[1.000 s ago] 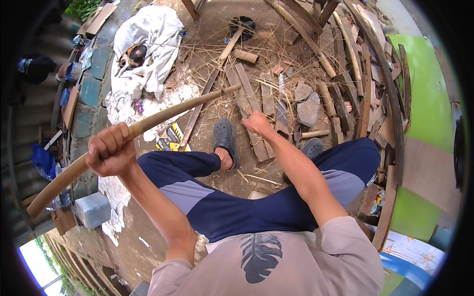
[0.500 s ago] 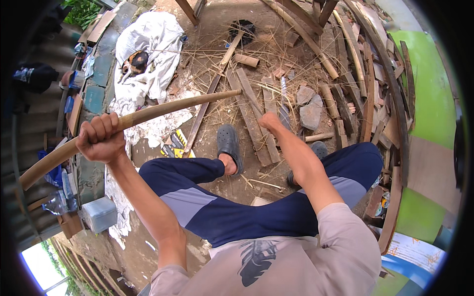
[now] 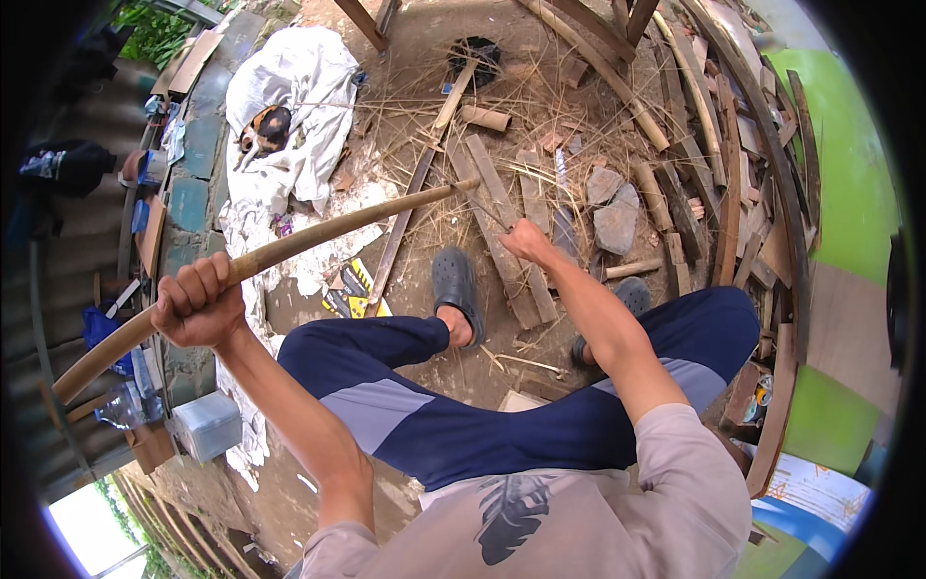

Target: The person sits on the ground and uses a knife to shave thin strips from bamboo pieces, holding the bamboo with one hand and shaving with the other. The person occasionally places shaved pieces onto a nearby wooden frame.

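Observation:
My left hand [image 3: 200, 301] is wrapped round a long bamboo pole [image 3: 352, 222], held slanting across the view. Its thick end [image 3: 82, 372] sticks out at the far left, and its narrow end reaches the middle. My right hand [image 3: 526, 240] is closed on a thin, dark, blade-like tool [image 3: 490, 212]. The tool runs up to the left, and its tip appears at the pole's narrow end; whether they touch I cannot tell. My fingers hide its handle. Below the hands lie wooden planks [image 3: 500, 256] on the dirt floor.
A cat [image 3: 265, 132] lies curled on a white cloth [image 3: 313, 72] at the far left. Bamboo shavings, a short bamboo piece [image 3: 485, 118] and grey stones [image 3: 615, 220] cover the ground ahead. Wood scraps [image 3: 728, 183] are piled at right. A plastic container [image 3: 207, 426] stands at lower left.
The thin tool in my right hand now shows by the pole's narrow end; before, it could hardly be seen. The pole's thick end sits slightly lower. The whole view has shifted slightly.

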The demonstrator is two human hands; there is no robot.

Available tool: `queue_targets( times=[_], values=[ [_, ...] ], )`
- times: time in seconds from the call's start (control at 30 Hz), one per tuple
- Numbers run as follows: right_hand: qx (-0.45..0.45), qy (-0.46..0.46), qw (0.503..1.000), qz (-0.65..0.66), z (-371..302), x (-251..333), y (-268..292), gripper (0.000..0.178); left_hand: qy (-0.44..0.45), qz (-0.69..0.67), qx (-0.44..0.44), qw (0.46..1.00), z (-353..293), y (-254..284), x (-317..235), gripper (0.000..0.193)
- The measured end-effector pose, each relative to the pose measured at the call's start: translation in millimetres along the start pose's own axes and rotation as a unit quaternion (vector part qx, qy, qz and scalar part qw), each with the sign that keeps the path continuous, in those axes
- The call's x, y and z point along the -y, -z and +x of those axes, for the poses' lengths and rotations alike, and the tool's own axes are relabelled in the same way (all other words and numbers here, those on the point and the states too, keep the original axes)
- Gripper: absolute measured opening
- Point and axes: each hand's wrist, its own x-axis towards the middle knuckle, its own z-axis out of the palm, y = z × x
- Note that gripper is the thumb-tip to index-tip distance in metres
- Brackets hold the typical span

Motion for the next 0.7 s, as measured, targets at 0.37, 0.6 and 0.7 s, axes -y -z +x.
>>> queue_targets(
  times=[0.37, 0.6, 0.7],
  values=[
    [-0.013, -0.029, 0.998, -0.045, 13.9, -25.4, 11.5, 0.041, -0.01, -0.015, 0.048, 0.999, 2.5, -5.3, 6.8, 0.038],
    [0.036, 0.025, 0.992, -0.116, 23.6, -26.9, -3.2, 0.038, -0.018, -0.005, 0.023, 1.0, -5.8, 13.7, -1.5, 0.039],
    [0.1, -0.012, 0.976, -0.191, 55.0, -41.4, -0.8, 0.04, -0.018, -0.011, 0.027, 0.999, 4.7, 12.1, 2.8, 0.039]
  ],
)
